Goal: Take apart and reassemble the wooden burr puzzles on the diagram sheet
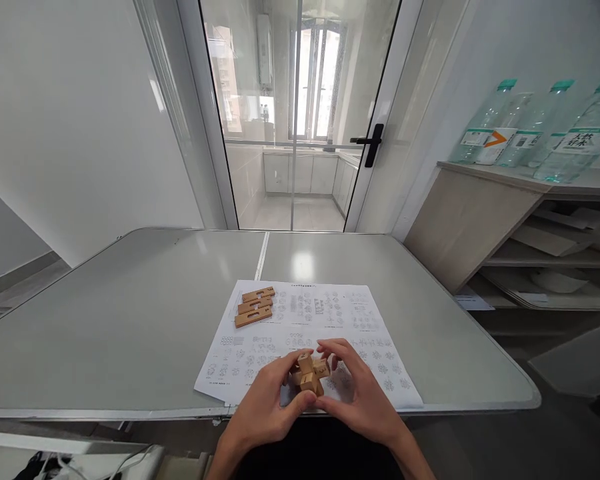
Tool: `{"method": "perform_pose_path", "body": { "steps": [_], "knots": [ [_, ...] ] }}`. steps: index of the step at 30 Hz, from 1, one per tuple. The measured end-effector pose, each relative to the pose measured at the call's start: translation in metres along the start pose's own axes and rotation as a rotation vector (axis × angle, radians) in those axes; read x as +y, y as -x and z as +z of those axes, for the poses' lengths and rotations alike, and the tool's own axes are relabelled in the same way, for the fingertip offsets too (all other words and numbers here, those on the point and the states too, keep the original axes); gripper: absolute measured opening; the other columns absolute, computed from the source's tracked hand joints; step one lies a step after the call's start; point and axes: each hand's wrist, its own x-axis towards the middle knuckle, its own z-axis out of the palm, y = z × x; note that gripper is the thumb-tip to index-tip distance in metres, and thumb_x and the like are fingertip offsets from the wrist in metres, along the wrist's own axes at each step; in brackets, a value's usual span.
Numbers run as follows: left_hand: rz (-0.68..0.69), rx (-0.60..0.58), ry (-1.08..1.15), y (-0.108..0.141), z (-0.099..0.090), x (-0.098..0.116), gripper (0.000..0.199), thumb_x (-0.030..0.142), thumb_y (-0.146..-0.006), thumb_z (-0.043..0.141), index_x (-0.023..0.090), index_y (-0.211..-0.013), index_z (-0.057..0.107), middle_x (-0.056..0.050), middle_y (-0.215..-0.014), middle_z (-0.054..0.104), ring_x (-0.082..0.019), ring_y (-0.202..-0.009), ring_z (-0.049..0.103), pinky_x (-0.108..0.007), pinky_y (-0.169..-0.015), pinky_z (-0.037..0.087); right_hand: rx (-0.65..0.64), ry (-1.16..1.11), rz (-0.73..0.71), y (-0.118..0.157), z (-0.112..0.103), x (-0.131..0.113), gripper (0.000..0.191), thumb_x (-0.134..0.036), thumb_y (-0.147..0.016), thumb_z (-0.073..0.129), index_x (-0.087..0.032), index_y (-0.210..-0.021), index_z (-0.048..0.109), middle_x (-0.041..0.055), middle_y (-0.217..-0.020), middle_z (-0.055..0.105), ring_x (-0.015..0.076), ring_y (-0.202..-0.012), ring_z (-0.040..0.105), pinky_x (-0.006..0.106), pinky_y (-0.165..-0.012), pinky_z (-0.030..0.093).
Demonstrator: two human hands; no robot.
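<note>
Small wooden blocks, joined in a cross-like cluster (309, 375), are between my hands near the table's front edge. My left hand (276, 395) grips the cluster from the left, thumb below and fingers behind. On the other side, my right hand (356, 393) curves round it with thumb and fingers apart; the thumb is close to its lower edge, and contact is hard to tell. Beneath lies a printed sheet (290, 327) with many small diagrams. At its upper left rest a top notched wooden piece (259, 294), a middle one (255, 305) and a lower one (253, 317).
The grey folding table (145, 320) has a seam near its middle. Behind it stands a glass door (300, 120) with a black handle (373, 143). To the right, a shelf unit (490, 207) holds several plastic bottles (530, 133).
</note>
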Motion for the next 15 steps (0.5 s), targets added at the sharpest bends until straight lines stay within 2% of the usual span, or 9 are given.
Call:
{"method": "perform_pose_path", "body": {
  "steps": [3, 6, 11, 15],
  "knots": [
    [0.004, -0.015, 0.04, -0.0025, -0.0009, 0.0038, 0.048, 0.047, -0.098, 0.061, 0.028, -0.142, 0.056, -0.006, -0.127, 0.073, -0.028, -0.108, 0.069, -0.038, -0.096, 0.053, -0.078, -0.011, 0.02, -0.0003, -0.0007, 0.0002, 0.088, -0.02, -0.078, 0.087, -0.04, -0.152, 0.044, 0.0065, -0.148, 0.048, 0.0274, -0.129, 0.055, 0.041, -0.107, 0.051],
    [0.004, -0.045, 0.095, -0.0039, -0.0011, 0.0052, 0.048, 0.044, -0.099, 0.058, 0.028, -0.144, 0.053, -0.006, -0.12, 0.073, -0.026, -0.103, 0.069, -0.036, -0.092, 0.054, -0.134, -0.022, 0.029, -0.0023, -0.0014, -0.0003, 0.094, -0.02, -0.076, 0.09, -0.041, -0.155, 0.043, 0.0063, -0.155, 0.042, 0.0296, -0.143, 0.045, 0.045, -0.117, 0.045],
    [-0.045, -0.055, 0.085, -0.0028, 0.0008, 0.0044, 0.053, 0.039, -0.097, 0.062, 0.027, -0.146, 0.046, -0.006, -0.114, 0.073, -0.026, -0.103, 0.068, -0.036, -0.092, 0.052, -0.153, -0.023, 0.05, -0.0055, -0.0016, -0.0048, 0.071, -0.029, -0.084, 0.085, -0.041, -0.147, 0.054, 0.0056, -0.153, 0.041, 0.0296, -0.143, 0.046, 0.045, -0.119, 0.044],
    [-0.056, -0.055, 0.079, -0.0029, 0.0008, 0.0077, 0.052, 0.035, -0.095, 0.062, 0.028, -0.144, 0.045, -0.004, -0.111, 0.072, -0.025, -0.102, 0.067, -0.036, -0.092, 0.051, -0.148, -0.039, 0.047, -0.0055, -0.0014, -0.0072, 0.064, -0.027, -0.085, 0.084, -0.041, -0.141, 0.058, 0.0046, -0.15, 0.042, 0.0276, -0.144, 0.045, 0.042, -0.117, 0.046]
  ]
}}
